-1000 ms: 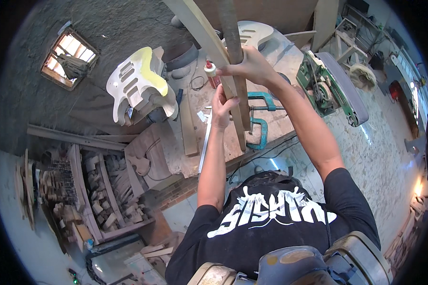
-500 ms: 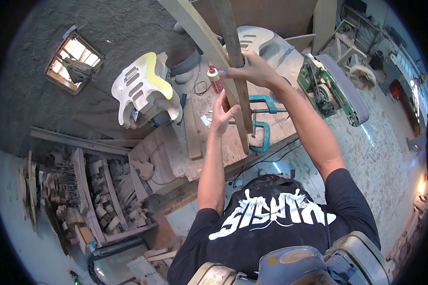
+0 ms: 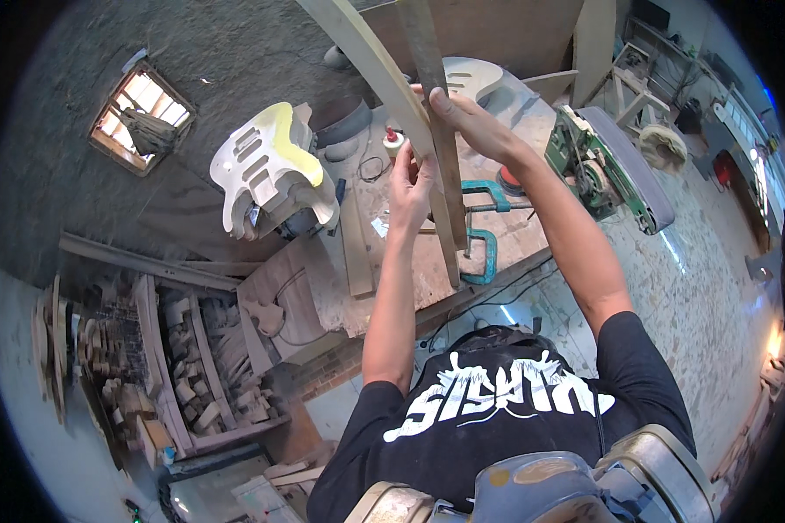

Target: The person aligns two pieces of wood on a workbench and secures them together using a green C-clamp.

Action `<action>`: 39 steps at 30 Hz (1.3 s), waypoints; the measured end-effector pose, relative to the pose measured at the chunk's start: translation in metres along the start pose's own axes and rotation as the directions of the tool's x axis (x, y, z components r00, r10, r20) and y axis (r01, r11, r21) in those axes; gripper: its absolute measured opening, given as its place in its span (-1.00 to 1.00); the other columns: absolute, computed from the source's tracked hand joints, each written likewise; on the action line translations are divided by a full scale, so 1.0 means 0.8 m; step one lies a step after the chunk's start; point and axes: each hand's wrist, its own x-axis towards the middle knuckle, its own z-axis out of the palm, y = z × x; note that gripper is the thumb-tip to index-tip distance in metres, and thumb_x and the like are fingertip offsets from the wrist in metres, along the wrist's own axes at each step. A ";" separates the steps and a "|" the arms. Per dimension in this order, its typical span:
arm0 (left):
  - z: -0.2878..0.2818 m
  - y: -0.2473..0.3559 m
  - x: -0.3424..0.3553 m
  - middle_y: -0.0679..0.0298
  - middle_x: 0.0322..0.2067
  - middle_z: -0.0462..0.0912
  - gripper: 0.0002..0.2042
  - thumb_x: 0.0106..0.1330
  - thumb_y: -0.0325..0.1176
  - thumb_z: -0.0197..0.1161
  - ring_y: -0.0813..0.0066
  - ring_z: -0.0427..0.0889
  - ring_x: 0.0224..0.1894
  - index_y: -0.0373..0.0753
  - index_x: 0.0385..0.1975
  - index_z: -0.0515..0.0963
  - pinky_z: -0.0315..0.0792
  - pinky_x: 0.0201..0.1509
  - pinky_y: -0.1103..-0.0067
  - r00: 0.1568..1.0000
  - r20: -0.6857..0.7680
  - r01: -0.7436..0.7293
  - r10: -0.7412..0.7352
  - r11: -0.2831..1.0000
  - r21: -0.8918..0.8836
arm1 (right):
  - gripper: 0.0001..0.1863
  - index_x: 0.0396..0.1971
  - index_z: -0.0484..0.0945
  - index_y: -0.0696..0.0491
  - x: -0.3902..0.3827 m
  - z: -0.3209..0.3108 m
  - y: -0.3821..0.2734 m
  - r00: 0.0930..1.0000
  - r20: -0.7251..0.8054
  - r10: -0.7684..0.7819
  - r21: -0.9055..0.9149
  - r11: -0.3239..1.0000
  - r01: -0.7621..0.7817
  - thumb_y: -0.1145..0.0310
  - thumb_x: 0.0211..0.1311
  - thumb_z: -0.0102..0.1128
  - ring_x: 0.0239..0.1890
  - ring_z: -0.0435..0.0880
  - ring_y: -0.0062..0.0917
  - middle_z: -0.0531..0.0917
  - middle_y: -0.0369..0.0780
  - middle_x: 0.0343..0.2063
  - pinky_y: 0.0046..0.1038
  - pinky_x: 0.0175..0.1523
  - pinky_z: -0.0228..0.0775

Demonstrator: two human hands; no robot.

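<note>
My left hand (image 3: pixel 410 187) grips a long pale wooden board (image 3: pixel 373 65), thumb and fingers closed on its edge. My right hand (image 3: pixel 467 122) holds the upper part of both this board and a darker wooden strip (image 3: pixel 423 39) alongside it, both tilted upright over the workbench. A small glue bottle (image 3: pixel 393 139) with a red cap stands behind my left fingers, partly hidden. Two teal C-clamps (image 3: pixel 481 254) sit beside the lower ends of the wood, near the bench's front edge.
A workbench (image 3: pixel 515 244) holds pale guitar bodies (image 3: pixel 253 166), a loose plank (image 3: pixel 354 253) and cables. A green belt sander (image 3: pixel 602 166) is at its right end. A rack of offcuts (image 3: pixel 201 375) is at lower left; a window (image 3: pixel 141 113) is in the left wall.
My left hand has slid up along the pale board, and my right hand has shifted higher on the wood, its thumb now against the darker strip's face. The view has shifted slightly.
</note>
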 end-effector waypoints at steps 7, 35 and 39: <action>-0.001 -0.004 -0.007 0.24 -0.03 0.59 -0.30 0.26 -0.07 0.41 0.55 0.60 -0.10 -0.35 0.27 0.30 0.50 -0.05 0.63 1.000 -0.006 0.021 -0.021 0.999 -0.050 | 0.20 0.48 -0.06 0.10 -0.022 0.002 -0.047 0.993 -0.115 0.005 -0.051 0.999 -0.011 -0.61 0.12 -0.20 0.45 0.17 -0.11 0.25 0.15 0.35 -0.22 0.48 -0.02; 0.037 0.029 -0.048 0.15 -0.15 0.46 -0.12 -0.38 0.25 0.61 0.25 0.60 -0.23 -0.31 -0.21 0.34 0.53 -0.31 0.40 0.884 -0.308 -0.053 0.352 0.730 0.682 | 0.17 0.30 0.19 0.15 -0.060 0.023 -0.094 0.881 -0.262 -0.394 -0.431 0.865 0.259 -0.44 -0.12 0.37 -0.04 0.68 -0.18 0.66 0.11 -0.20 -0.28 0.07 0.52; 0.046 0.041 -0.060 0.18 -0.16 0.43 -0.08 -0.44 0.31 0.59 0.21 0.59 -0.21 -0.30 -0.21 0.34 0.53 -0.27 0.36 0.847 -0.330 0.008 0.416 0.612 0.791 | 0.06 0.28 0.24 0.22 -0.056 0.019 -0.102 0.943 -0.190 -0.272 -0.363 0.912 0.190 -0.22 -0.05 0.45 -0.18 0.69 -0.31 0.65 0.00 -0.16 -0.34 -0.09 0.56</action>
